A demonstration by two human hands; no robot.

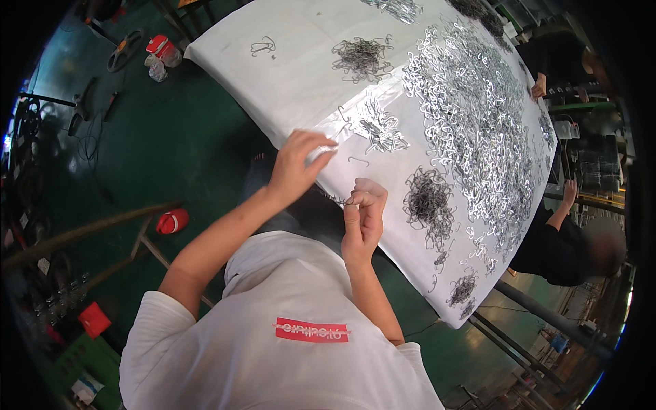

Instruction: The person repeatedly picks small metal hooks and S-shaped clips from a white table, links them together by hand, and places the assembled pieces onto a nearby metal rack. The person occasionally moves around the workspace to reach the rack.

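My left hand [298, 164] hovers at the near edge of the white-covered table [403, 263], thumb and fingers apart, and nothing shows between them. Just right of it and closer to me, my right hand [365, 215] is closed in a pinch. Dark bent wire hooks [336, 199] stick out at its fingertips; how many is too small to tell. Beyond the hands lies a single wire hook [359, 161]. A small pile of shiny metal hooks [379, 128] sits farther off, and a dark tangle of hooks [428, 198] rests to the right.
A broad heap of shiny hooks [478, 130] covers the table's right half. Another dark pile [360, 58] lies at the far side. Two people in dark clothes [557, 249] work along the right edge. A red container [172, 221] stands left of me above the green floor [198, 130].
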